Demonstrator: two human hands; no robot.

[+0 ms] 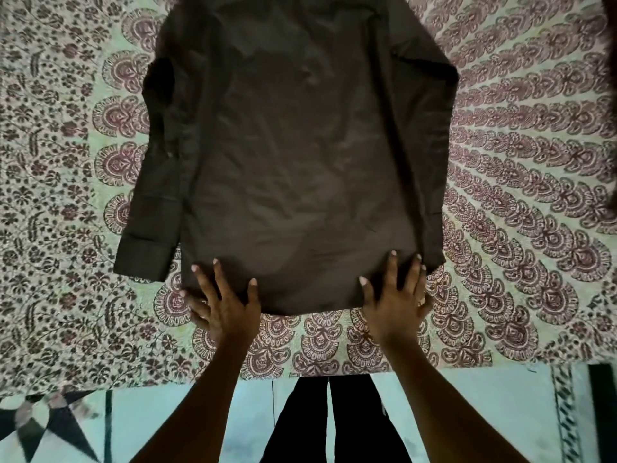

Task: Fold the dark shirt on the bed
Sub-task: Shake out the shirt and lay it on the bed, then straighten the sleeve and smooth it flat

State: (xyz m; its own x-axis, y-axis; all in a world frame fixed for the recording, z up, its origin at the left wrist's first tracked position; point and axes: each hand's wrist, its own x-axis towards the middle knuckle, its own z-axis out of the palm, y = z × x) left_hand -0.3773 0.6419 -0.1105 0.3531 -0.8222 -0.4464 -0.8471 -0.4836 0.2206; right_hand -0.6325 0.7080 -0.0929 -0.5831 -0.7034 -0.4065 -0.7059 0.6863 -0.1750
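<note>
The dark shirt (pixel 293 152) lies spread flat on the bed, back side up, collar end far from me and hem near me. Its left sleeve (pixel 150 208) runs down beside the body, the cuff near the hem; the right sleeve lies along the right edge. My left hand (pixel 222 302) rests on the hem's left corner with fingers spread and straight. My right hand (pixel 397 297) presses flat on the hem's right corner, fingers splayed, with a ring on one finger. Neither hand grips the cloth.
The bed is covered by a patterned sheet (pixel 500 212) with maroon paisley and floral print. Its near edge (pixel 334 374) runs just below my hands. Below it are my dark trousers (pixel 330 422) and a tiled floor (pixel 467 412).
</note>
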